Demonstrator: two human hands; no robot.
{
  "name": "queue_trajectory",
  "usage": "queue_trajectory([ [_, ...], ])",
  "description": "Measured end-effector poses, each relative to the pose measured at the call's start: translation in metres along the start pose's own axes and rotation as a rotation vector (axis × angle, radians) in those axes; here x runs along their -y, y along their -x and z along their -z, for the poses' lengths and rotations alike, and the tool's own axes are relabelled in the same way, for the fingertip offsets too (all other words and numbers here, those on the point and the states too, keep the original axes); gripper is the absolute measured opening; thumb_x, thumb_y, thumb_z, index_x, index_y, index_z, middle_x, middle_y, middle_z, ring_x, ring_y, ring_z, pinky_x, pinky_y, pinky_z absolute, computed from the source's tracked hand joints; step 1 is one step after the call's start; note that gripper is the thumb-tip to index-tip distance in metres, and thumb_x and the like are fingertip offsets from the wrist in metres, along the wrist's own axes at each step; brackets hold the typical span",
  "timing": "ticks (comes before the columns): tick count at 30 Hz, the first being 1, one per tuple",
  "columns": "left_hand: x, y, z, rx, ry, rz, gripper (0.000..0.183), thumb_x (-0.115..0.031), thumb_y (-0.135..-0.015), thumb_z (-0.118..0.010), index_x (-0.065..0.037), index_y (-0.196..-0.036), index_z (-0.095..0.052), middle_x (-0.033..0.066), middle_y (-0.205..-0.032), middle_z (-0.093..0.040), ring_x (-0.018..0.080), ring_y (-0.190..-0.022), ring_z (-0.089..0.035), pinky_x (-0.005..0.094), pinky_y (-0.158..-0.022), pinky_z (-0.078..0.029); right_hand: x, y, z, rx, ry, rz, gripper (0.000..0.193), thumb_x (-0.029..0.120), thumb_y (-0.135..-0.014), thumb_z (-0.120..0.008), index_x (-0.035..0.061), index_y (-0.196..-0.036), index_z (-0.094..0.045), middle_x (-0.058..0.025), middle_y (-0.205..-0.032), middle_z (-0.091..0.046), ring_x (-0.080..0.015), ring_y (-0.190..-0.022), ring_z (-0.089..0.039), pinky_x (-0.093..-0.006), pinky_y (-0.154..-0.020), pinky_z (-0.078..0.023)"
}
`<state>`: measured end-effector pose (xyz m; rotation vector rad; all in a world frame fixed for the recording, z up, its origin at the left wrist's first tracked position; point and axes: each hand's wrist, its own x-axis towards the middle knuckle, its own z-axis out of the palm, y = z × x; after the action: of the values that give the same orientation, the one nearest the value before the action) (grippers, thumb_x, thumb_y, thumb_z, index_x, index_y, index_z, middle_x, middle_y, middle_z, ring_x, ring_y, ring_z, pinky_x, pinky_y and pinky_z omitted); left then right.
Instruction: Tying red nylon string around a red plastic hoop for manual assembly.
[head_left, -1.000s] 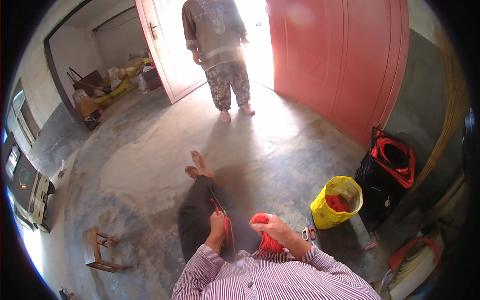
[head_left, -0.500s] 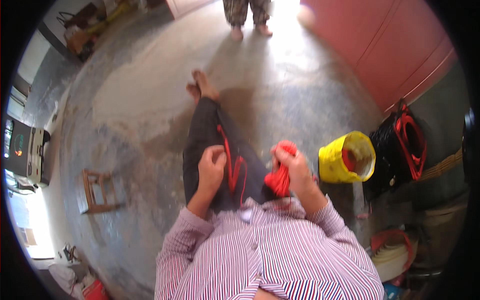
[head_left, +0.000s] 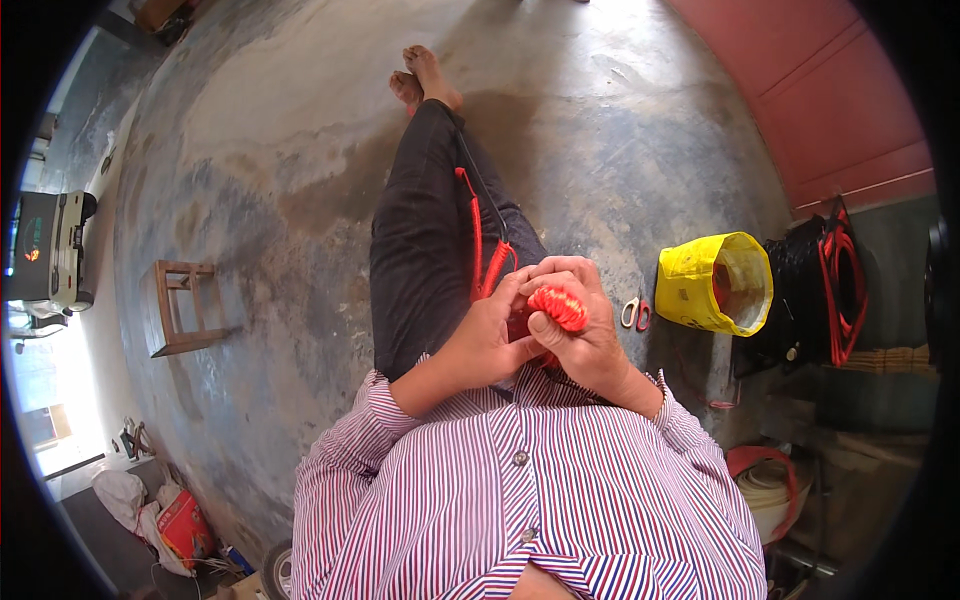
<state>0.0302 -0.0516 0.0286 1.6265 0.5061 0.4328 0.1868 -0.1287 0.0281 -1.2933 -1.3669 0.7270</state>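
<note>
My two hands meet over my lap. Closed around a looped bundle of red cord [head_left: 558,307], my right hand [head_left: 590,335] has its thumb on the near side, and the bundle's rounded end shows between thumb and fingers. My left hand [head_left: 482,338] presses in from the left, fingers curled against the same bundle; its fingertips are partly hidden. Beyond my hands, red cord lengths [head_left: 476,240] lie along my dark trousers. A thin black cord [head_left: 482,185] runs over my legs to a thicker red piece [head_left: 496,265] beside my left hand.
On the floor to my right lie scissors [head_left: 636,314] and a yellow bucket-shaped container [head_left: 668,285]. Past it is a black bag [head_left: 795,300] with red edging. A small wooden stool [head_left: 165,310] stands at left. Red doors [head_left: 820,110] line the far right.
My left hand has moved right and joined my right hand at the red bundle. The bundle has turned, with its end facing up. The view has shifted; the standing person is almost out of sight.
</note>
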Motion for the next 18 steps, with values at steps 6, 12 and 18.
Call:
queue_trajectory([
  [6, -0.01, 0.005, 0.027, 0.063, 0.269, 0.242, 0.039, -0.008, -0.087, -0.068, 0.002, -0.123, -0.055, 0.0067, -0.117, -0.062, 0.013, -0.107, -0.059, 0.0292, -0.095, -0.047, -0.005, -0.007, 0.002, 0.024, -0.22, -0.073, 0.073, 0.043, -0.079, -0.076, -0.0037, -0.128, -0.049, -0.0134, -0.121, -0.053, -0.0256, -0.118, -0.049, -0.0381, -0.105, -0.035],
  [12, -0.031, -0.002, 0.057, -0.236, 0.974, -0.024, 0.046, -0.021, -0.093, -0.06, 0.004, -0.129, -0.047, 0.0211, -0.115, -0.062, 0.0292, -0.104, -0.064, 0.0403, -0.092, -0.052, -0.01, -0.014, -0.006, 0.44, -0.879, -0.455, 0.08, 0.041, -0.087, -0.068, -0.0036, -0.143, -0.032, -0.0127, -0.115, -0.059, -0.0159, -0.089, -0.061, -0.0304, -0.085, -0.048],
  [18, -0.019, -0.018, 0.104, -0.461, 0.532, -0.243, 0.032, -0.004, -0.088, -0.059, -0.002, -0.12, -0.055, 0.0113, -0.112, -0.063, 0.0239, -0.105, -0.063, 0.0388, -0.092, -0.051, -0.039, -0.034, 0.044, 0.096, -1.106, -0.372, 0.031, 0.011, -0.091, -0.056, -0.0047, -0.117, -0.06, 0.0002, -0.072, -0.054, -0.0034, -0.052, -0.038, -0.0205, -0.046, -0.027],
])
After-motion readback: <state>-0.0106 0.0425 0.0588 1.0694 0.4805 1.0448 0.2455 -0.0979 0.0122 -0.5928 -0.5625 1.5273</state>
